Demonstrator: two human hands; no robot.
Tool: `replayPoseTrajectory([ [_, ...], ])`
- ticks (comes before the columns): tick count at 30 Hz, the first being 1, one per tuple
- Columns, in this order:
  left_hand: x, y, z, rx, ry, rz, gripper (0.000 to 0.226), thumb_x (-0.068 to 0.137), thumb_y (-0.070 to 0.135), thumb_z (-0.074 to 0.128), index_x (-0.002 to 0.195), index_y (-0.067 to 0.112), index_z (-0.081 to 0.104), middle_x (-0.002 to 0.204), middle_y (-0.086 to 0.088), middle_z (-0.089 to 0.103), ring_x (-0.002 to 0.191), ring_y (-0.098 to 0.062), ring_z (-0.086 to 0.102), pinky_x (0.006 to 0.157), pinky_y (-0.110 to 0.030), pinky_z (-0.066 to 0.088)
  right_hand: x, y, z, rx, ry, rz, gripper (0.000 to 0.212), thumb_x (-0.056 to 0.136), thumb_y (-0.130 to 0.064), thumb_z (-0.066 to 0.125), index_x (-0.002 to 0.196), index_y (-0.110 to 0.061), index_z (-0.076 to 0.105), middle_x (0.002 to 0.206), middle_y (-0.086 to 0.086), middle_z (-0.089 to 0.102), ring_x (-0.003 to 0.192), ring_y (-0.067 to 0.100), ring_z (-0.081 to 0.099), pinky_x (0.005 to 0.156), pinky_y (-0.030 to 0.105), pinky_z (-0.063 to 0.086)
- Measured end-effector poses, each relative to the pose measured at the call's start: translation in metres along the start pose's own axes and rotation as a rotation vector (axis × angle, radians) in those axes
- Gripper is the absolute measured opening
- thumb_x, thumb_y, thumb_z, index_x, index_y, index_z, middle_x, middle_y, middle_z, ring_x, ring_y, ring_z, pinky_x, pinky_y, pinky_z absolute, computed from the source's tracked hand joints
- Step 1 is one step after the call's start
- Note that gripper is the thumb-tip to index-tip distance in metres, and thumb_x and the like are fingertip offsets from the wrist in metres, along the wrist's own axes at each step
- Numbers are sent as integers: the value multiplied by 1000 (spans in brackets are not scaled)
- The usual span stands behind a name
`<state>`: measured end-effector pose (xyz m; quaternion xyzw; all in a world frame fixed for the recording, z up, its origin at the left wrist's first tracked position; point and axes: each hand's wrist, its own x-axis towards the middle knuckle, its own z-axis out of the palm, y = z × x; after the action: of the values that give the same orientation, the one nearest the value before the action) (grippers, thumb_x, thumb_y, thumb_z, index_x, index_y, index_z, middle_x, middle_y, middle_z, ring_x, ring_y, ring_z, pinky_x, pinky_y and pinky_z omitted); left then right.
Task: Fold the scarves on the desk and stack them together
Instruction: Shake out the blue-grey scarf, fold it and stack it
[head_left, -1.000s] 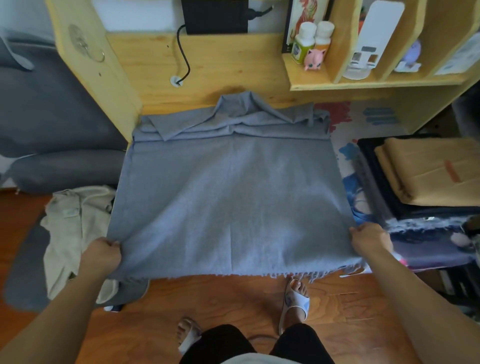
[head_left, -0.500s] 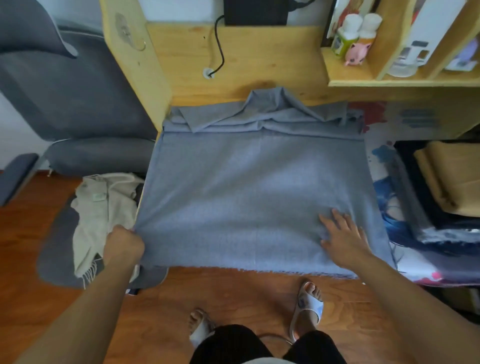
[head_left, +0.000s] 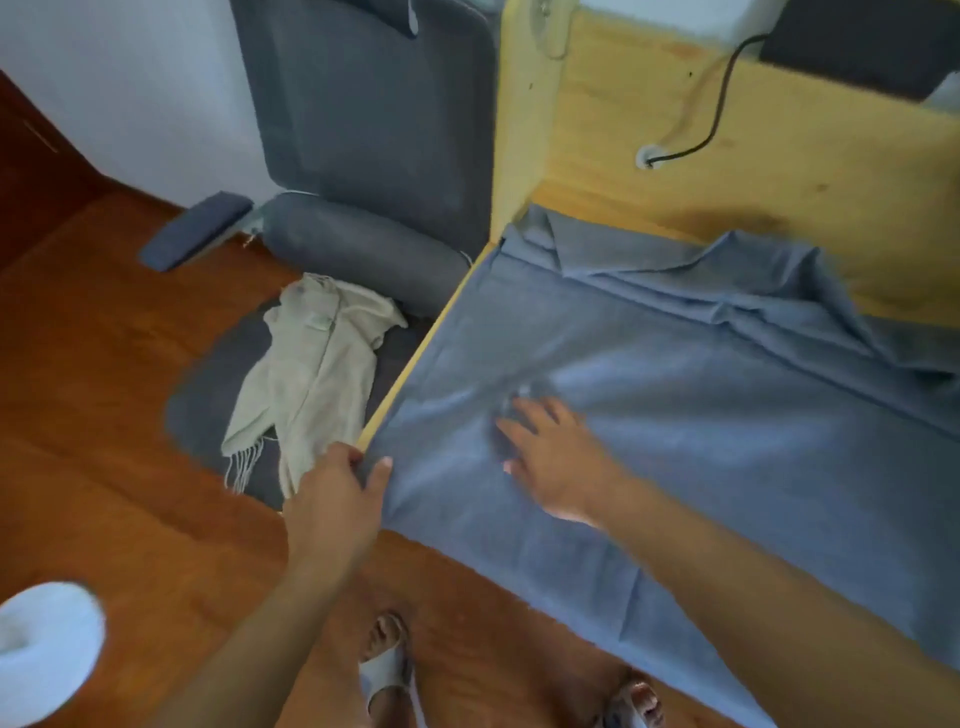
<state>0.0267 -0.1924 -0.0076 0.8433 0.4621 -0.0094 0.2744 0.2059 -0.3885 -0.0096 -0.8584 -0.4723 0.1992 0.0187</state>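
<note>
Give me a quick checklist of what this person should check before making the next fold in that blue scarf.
1. Left hand grips the blue scarf at its near left corner: ok.
2. Right hand lies flat on the cloth, fingers spread: ok.
3. Middle of the scarf smooth: ok.
4. Far edge flat: not ok, it is bunched against the desk's back panel.
5. Right end of the scarf lined up: cannot tell, out of frame.
6. Cream scarf on the desk: not ok, it lies on the grey seat cushion beside it.

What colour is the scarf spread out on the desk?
Plain blue-grey, no pattern; the scarf shows in the head view.
</note>
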Motion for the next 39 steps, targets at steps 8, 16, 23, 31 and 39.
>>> replayPoseTrajectory([
  [8, 26, -15, -1, -127, -137, -36, 36, 94, 52, 63, 76, 22, 54, 70, 7, 60, 77, -25, 65, 73, -39, 52, 147, 10, -61, 119, 231, -130, 53, 86, 10, 52, 131, -13, 64, 131, 14, 59, 121, 38, 55, 101, 45, 46],
  [16, 35, -24, -4, -110, -255, 22, 33, 91, 59, 63, 85, 28, 55, 81, 7, 62, 75, -14, 61, 68, -37, 51, 212, 53, -100, -349, 62, -67, 42, 88, 5, 53, 124, -17, 58, 125, 9, 54, 118, 32, 51, 107, 41, 31],
  [23, 36, -22, -8, -61, -297, 51, 26, 96, 51, 62, 85, 29, 51, 83, 7, 59, 75, -11, 57, 63, -35, 40, 229, 48, -111, -271, 141, 18, 8, 99, -8, 53, 100, -16, 56, 112, 7, 47, 97, 31, 56, 84, 40, 41],
  [31, 37, -24, -5, -110, -257, 69, 28, 101, 40, 58, 78, 25, 51, 74, 4, 56, 73, -15, 56, 63, -37, 38, 226, 50, -86, -29, 369, 122, 9, 103, -18, 49, 95, -15, 52, 98, 11, 59, 101, 37, 57, 69, 40, 40],
  [39, 34, -24, -15, 129, -204, 11, 26, 98, 28, 49, 76, 17, 56, 90, -7, 64, 86, -29, 61, 80, -45, 53, 190, 53, -74, 318, 676, 152, 33, 101, -26, 54, 131, -13, 53, 132, 7, 47, 112, 22, 54, 93, 31, 43],
])
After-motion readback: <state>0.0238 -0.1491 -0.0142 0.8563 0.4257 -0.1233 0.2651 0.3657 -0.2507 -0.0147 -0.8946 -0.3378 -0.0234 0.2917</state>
